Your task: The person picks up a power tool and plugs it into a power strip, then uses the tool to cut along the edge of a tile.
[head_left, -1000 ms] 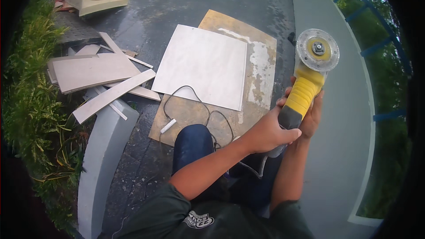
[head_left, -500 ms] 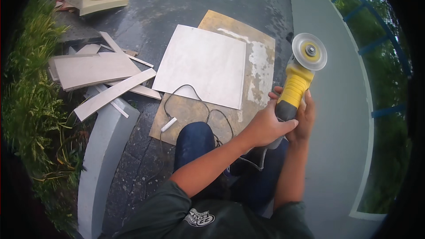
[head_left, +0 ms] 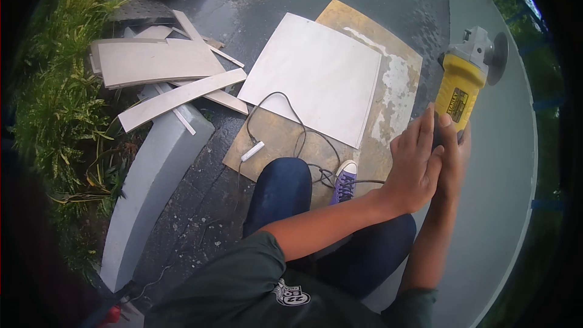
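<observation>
A yellow angle grinder (head_left: 461, 88) with a grey head is held up on the right, beside the wall. Its round disc (head_left: 499, 59) is turned nearly edge-on. My right hand (head_left: 452, 161) is closed around the dark rear body, most of which the hands hide. My left hand (head_left: 412, 167) lies against the near side of that grip, fingers stretched out and thumb raised. Below and left of the hands, a white square tile (head_left: 314, 76) rests on a stained, yellowish board (head_left: 398, 94) on the ground.
A black cord (head_left: 294, 109) with a white connector (head_left: 252, 151) loops over the board near my purple shoe (head_left: 346, 183). Cut tile pieces (head_left: 155, 62) lie piled at left by a grey curb (head_left: 155, 176) and plants (head_left: 57, 103). A grey wall (head_left: 495, 206) runs along the right.
The grinder has turned, so its disc now faces right instead of toward me. My left hand's fingers have straightened from around the tool. The view has shifted, and my shoe now shows.
</observation>
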Action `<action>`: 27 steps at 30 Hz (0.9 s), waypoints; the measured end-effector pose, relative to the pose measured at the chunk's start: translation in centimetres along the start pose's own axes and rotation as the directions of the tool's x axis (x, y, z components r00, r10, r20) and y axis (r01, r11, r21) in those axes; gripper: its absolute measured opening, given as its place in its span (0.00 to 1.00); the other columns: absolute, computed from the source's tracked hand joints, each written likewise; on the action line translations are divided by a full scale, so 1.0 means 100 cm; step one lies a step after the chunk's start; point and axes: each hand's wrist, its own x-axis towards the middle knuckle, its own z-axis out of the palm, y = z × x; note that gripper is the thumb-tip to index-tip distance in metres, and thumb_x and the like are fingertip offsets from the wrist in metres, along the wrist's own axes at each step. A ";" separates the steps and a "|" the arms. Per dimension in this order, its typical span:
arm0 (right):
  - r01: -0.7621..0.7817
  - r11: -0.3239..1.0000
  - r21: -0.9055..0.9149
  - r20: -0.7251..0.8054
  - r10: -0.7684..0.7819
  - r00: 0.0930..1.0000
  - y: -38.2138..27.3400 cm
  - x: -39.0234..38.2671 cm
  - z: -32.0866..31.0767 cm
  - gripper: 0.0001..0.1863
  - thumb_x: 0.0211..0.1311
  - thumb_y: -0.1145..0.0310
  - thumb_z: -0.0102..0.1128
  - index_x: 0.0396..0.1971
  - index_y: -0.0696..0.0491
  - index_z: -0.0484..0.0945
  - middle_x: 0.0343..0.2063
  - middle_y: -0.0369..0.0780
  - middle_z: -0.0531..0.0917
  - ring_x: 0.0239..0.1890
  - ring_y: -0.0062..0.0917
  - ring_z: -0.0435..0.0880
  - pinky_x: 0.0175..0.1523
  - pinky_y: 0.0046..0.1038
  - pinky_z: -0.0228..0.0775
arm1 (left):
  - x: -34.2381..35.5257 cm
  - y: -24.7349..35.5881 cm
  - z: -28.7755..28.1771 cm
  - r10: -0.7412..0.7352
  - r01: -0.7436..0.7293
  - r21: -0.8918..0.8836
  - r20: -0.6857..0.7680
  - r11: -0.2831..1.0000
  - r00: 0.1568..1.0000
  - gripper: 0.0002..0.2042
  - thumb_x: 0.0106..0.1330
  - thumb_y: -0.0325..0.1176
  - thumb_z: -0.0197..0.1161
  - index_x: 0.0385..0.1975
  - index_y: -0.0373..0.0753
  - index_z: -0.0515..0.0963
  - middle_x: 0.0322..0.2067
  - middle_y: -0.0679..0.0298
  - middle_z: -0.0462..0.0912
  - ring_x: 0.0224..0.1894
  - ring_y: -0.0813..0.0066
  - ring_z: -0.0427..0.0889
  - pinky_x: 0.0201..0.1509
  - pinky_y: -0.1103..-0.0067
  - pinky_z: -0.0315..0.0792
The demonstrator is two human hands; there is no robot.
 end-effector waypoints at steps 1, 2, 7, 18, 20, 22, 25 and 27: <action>-0.015 1.000 0.002 0.012 0.015 1.000 0.009 0.007 -0.001 0.29 0.69 0.55 0.68 0.60 0.59 0.71 0.49 0.40 0.81 0.51 0.23 0.79 0.58 0.27 0.72 | -0.001 -0.006 -0.002 -0.015 0.015 0.012 -0.005 1.000 1.000 0.34 0.74 0.26 0.49 0.77 0.23 0.46 0.64 0.38 0.68 0.65 0.42 0.69 0.65 0.55 0.60; -0.024 1.000 0.017 0.037 0.023 0.999 0.019 0.013 -0.002 0.29 0.68 0.57 0.70 0.60 0.59 0.71 0.48 0.40 0.82 0.49 0.23 0.80 0.56 0.27 0.73 | -0.002 -0.010 -0.007 -0.094 0.092 0.019 0.089 0.996 0.992 0.35 0.73 0.28 0.50 0.78 0.25 0.48 0.66 0.41 0.66 0.66 0.45 0.67 0.68 0.56 0.57; -0.192 0.965 0.176 0.203 0.156 0.967 0.086 0.043 -0.021 0.33 0.60 0.62 0.77 0.60 0.59 0.71 0.47 0.41 0.83 0.47 0.25 0.85 0.54 0.29 0.79 | 0.000 -0.038 -0.033 -0.135 0.104 0.143 0.225 0.984 0.965 0.32 0.74 0.30 0.52 0.77 0.27 0.56 0.66 0.43 0.68 0.61 0.45 0.74 0.65 0.55 0.65; -0.390 0.692 0.608 0.355 0.203 0.913 0.206 0.028 -0.023 0.45 0.52 0.55 0.79 0.64 0.61 0.65 0.43 0.47 0.80 0.36 0.35 0.88 0.35 0.39 0.88 | -0.067 -0.270 -0.285 -0.739 0.640 0.737 -0.303 0.218 0.601 0.20 0.74 0.42 0.59 0.56 0.34 0.84 0.47 0.48 0.89 0.50 0.57 0.88 0.57 0.70 0.78; -0.265 0.678 0.685 0.257 0.115 0.959 0.210 0.033 -0.037 0.50 0.54 0.57 0.77 0.71 0.59 0.56 0.44 0.47 0.78 0.38 0.34 0.86 0.42 0.40 0.89 | -0.090 -0.315 -0.316 -0.741 0.695 0.691 -0.357 0.199 0.568 0.19 0.72 0.41 0.61 0.53 0.34 0.85 0.45 0.49 0.90 0.48 0.59 0.89 0.55 0.70 0.78; -0.248 0.693 0.677 0.225 0.127 0.966 0.216 0.035 -0.041 0.50 0.55 0.58 0.76 0.71 0.59 0.55 0.44 0.47 0.78 0.38 0.34 0.86 0.43 0.41 0.88 | -0.112 -0.343 -0.345 -0.739 0.739 0.651 -0.408 0.176 0.535 0.18 0.71 0.41 0.63 0.50 0.33 0.86 0.43 0.50 0.91 0.47 0.61 0.89 0.53 0.70 0.78; -0.234 0.723 0.650 0.200 0.134 0.971 0.222 0.032 -0.053 0.49 0.55 0.59 0.74 0.71 0.58 0.54 0.45 0.47 0.77 0.40 0.35 0.86 0.46 0.41 0.87 | -0.140 -0.377 -0.371 -0.785 0.906 0.421 -0.548 0.041 0.290 0.16 0.68 0.40 0.67 0.45 0.34 0.87 0.39 0.56 0.91 0.43 0.66 0.88 0.50 0.71 0.78; -0.263 0.677 0.687 0.211 0.161 0.964 0.230 0.031 -0.060 0.48 0.54 0.60 0.75 0.69 0.58 0.55 0.42 0.46 0.76 0.38 0.35 0.86 0.43 0.39 0.87 | -0.151 -0.397 -0.383 -0.645 0.805 0.594 -0.614 0.004 0.456 0.13 0.65 0.38 0.71 0.42 0.36 0.87 0.33 0.64 0.87 0.37 0.73 0.83 0.44 0.72 0.77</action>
